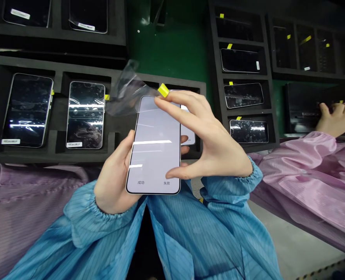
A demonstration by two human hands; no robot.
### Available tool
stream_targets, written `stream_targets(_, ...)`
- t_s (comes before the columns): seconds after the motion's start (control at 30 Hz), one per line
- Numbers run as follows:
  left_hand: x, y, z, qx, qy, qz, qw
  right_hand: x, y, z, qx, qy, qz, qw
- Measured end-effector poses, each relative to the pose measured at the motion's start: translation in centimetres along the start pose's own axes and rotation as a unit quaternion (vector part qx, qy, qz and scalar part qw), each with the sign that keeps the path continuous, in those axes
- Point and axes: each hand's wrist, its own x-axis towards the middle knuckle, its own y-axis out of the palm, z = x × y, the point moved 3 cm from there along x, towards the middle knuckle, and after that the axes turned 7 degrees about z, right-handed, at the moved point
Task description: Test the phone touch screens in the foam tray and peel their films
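My left hand [117,175] is wrapped round a smartphone [156,147] from the left and beneath, its fingertips showing past the right edge. The phone's screen is lit plain pale white, with two small Chinese labels near the bottom. Over the phone reaches my right hand [210,136], its thumb at the lower right of the screen by one label. A crumpled clear film [130,89] with a yellow tab [163,90] trails left from between its index and middle fingers. Behind, partly hidden by the right hand, a second lit phone [191,134] sits in the tray.
A black foam tray [58,66] ahead holds film-covered phones, including one phone [86,116] with a yellow tab. More phones fill the tray [273,109] at right. The green mat [172,50] lies behind. At far right is a co-worker's hand [338,116] in a pink sleeve.
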Motion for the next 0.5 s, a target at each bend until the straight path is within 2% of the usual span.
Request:
stream_targets(0.33, 0.37, 0.30, -0.08, -0.009, 0.010, -0.002, 1.000, 0.01, 0.43, -0.44, -0.021, 0.037, -0.022, 0.999)
stream_targets(0.5, 0.18, 0.36, 0.03, -0.018, 0.005, 0.022, 1.000, -0.08, 0.13, -0.08, -0.013, 0.059, -0.040, 0.997)
